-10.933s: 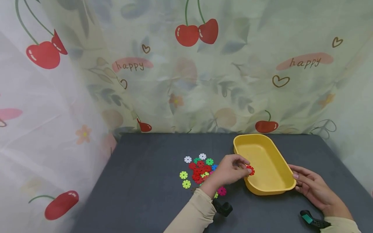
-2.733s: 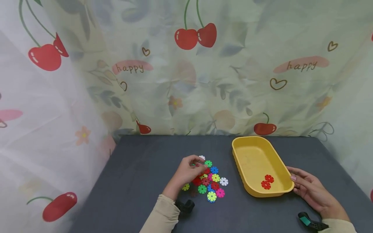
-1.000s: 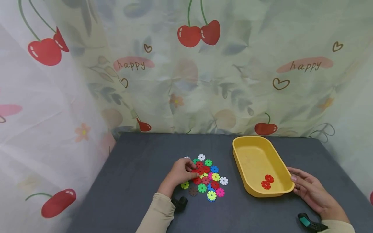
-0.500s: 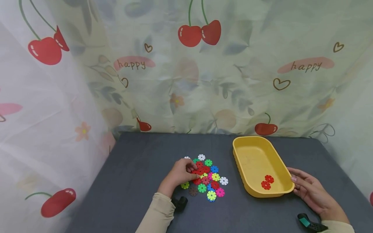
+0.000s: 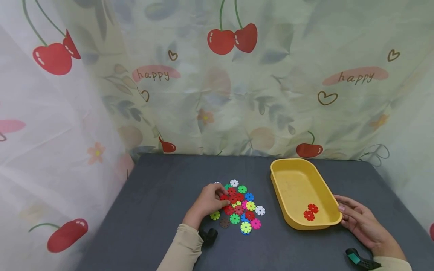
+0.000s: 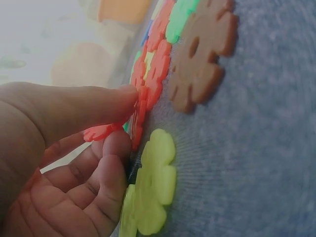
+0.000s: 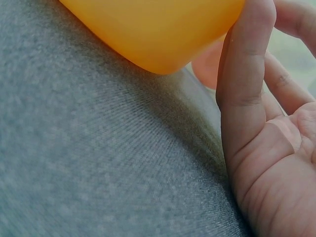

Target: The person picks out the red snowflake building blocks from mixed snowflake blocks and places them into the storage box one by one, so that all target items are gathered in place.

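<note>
In the head view my left hand (image 5: 207,201) is at the left side of a pile of flower-shaped plastic discs. The left wrist view shows my thumb and bent fingers pinching a red disc (image 6: 101,132) beside other red ones. A yellow-green disc (image 6: 158,182) lies just below those fingers, and a brown disc (image 6: 202,54) is on the other side. My right hand (image 5: 366,222) rests thumb and fingers against the right outer side of a yellow tray (image 5: 295,177), its fingers loosely extended. Two red discs (image 5: 309,215) lie inside near the tray's front.
The pile also has a blue disc (image 5: 249,197), white disc (image 5: 260,210), pink disc (image 5: 255,223) and green disc (image 5: 234,218). All sit on a dark grey table (image 5: 162,180). Behind it hangs a cherry-print cloth (image 5: 190,113).
About eleven seconds ago my left hand held a red disc over the tray's edge. Two red discs now lie inside. The left hand has returned to the pile's left side; the right hand has stayed put.
</note>
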`<state>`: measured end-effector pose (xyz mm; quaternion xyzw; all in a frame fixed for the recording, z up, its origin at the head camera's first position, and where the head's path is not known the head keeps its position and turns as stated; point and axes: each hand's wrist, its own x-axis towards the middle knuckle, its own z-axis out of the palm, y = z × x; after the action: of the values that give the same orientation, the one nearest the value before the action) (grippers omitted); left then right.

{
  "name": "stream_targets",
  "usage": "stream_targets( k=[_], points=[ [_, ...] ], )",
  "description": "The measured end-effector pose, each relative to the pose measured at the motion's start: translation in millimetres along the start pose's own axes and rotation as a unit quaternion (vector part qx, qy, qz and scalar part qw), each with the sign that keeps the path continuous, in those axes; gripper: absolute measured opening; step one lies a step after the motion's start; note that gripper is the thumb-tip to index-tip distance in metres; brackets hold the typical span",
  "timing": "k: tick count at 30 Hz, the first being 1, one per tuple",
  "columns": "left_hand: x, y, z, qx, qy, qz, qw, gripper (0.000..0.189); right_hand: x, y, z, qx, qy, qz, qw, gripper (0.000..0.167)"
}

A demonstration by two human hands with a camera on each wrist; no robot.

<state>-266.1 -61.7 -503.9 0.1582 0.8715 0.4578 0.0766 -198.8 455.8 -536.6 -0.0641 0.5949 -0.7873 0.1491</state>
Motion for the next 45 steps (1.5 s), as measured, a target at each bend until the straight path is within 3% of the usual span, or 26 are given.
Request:
stream_targets(
  k=[10,19,23,34,40,45],
  points=[
    [3.1,-1.2,0.8,-0.025,0.007,0.01,0.9996,0.017,-0.7,0.7,1.7,-0.016,0.019,0.009,0.9997,0.044],
    [5.9,15.8,5.0,-0.093,-0.001,0.034,0.9951,0.023,1.0,-0.7,1.3,-0.017,0.017,0.0,0.9997,0.045],
    [6.8,22.7,14.2,-0.125,-0.011,0.023,0.9918,0.027,0.7,0.6,1.2,-0.014,0.009,0.003,0.9998,0.046],
    [15.4,50.0,42.3,-0.182,-0.018,0.03,0.9827,0.028,-1.5,-0.3,3.5,-0.018,0.03,0.004,0.9994,0.043],
    [18.5,63.4,61.8,-0.225,-0.005,0.023,0.9741,0.03,-1.6,-1.2,4.9,-0.015,0.028,0.003,0.9995,0.043],
    [19.5,76.9,73.5,-0.228,-0.013,0.027,0.9731,0.025,-0.9,-1.4,4.6,-0.013,0.028,0.006,0.9995,0.043]
  ],
)
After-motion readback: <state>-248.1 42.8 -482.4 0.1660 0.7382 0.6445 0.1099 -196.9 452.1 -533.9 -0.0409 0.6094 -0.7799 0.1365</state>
